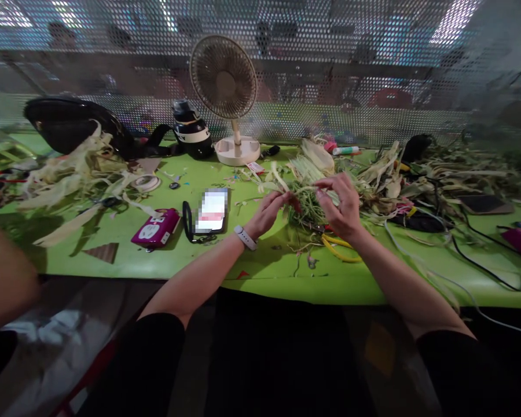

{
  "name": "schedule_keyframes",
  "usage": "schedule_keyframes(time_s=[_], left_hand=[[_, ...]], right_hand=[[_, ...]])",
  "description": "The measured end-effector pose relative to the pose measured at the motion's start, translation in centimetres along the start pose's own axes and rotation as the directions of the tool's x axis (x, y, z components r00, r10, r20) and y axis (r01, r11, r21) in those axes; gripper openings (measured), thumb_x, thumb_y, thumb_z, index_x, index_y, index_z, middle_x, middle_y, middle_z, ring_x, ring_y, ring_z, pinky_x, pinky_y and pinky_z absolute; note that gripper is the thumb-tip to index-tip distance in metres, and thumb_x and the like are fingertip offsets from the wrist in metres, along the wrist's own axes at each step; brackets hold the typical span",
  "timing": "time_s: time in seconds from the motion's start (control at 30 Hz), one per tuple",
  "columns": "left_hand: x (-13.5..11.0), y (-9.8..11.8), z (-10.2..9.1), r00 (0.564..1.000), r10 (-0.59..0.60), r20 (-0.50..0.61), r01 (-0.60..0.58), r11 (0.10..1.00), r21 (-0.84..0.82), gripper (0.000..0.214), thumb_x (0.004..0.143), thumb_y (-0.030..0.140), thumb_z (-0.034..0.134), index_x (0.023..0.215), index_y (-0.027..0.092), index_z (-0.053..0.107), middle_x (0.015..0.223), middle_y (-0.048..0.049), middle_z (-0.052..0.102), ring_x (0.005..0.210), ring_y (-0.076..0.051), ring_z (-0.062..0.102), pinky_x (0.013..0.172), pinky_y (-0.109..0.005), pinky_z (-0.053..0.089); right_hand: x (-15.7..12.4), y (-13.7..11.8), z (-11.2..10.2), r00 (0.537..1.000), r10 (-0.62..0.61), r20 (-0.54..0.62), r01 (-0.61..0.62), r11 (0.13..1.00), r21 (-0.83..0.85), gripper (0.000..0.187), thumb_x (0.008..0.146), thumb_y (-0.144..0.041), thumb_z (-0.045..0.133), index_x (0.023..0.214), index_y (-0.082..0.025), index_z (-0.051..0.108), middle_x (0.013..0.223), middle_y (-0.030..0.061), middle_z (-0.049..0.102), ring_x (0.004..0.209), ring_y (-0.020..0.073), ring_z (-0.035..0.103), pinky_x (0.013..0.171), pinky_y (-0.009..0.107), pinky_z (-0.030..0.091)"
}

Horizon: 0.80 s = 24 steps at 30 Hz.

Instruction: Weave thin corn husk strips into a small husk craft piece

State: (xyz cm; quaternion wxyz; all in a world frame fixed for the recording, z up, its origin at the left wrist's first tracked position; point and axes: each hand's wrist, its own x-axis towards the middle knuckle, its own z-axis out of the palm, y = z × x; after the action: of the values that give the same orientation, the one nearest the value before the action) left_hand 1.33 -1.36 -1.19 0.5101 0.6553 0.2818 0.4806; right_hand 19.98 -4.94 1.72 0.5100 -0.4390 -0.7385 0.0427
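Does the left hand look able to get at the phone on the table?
Probably yes: the phone lies close to the left hand, with mostly bare tabletop between. That hand seems to pinch a pale strip, so may need to let go first.

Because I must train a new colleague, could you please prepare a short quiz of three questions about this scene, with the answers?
1. What stands right beside the fan?
A) purple packet
B) black bottle
C) phone

2. True or false: a pale wristband is on the left wrist.

3. Complete with a colour: in the picture, between the left hand and the right hand, there is a tangle of thin ____ strands.

Key: 1. B; 2. true; 3. green.
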Motion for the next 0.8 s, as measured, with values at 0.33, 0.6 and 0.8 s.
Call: schedule_keyframes(time_s=[0.33,0.6,0.8], left_hand=[[-0.1,0.1,-0.2,0.992,-0.115,0.046,0.11,0.989,0.1,0.054,0.088,0.071,0.05,0.069,0.02,0.05,0.057,0.0016,0.054,0.055,-0.01,0.05,0.057,-0.026,0.042],[0.9,-0.2,-1.3,0.981,-0.072,0.182,0.014,0.954,0.299,0.051,0.089,0.066,0.05,0.072,0.018,0.05,0.059,0.0045,0.045,0.054,-0.008,0.039,0.053,-0.024,0.031],[0.9,0.0,-1.9,0.972,-0.082,0.218,-0.02,0.904,0.428,0.038,0.096,0.05,0.047,0.074,0.018,0.048,0.063,0.0031,0.048,0.058,-0.01,0.042,0.058,-0.025,0.035]], right_hand=[[0.4,1.3,1.0,0.931,-0.105,0.349,0.108,0.994,0.012,0.032,0.096,-0.044,0.056,0.079,-0.02,0.069,0.075,0.0061,0.069,0.073,0.0192,0.059,0.073,0.034,0.045],[0.7,2.2,0.6,0.899,-0.122,0.421,0.122,0.992,0.028,0.032,0.096,-0.038,0.055,0.074,-0.02,0.068,0.071,0.0048,0.066,0.068,0.0172,0.056,0.068,0.031,0.042],[0.9,3.0,0.6,0.859,-0.091,0.504,0.103,0.995,0.003,0.029,0.093,-0.035,0.054,0.072,-0.019,0.065,0.07,0.0047,0.064,0.067,0.0167,0.054,0.066,0.031,0.041]])
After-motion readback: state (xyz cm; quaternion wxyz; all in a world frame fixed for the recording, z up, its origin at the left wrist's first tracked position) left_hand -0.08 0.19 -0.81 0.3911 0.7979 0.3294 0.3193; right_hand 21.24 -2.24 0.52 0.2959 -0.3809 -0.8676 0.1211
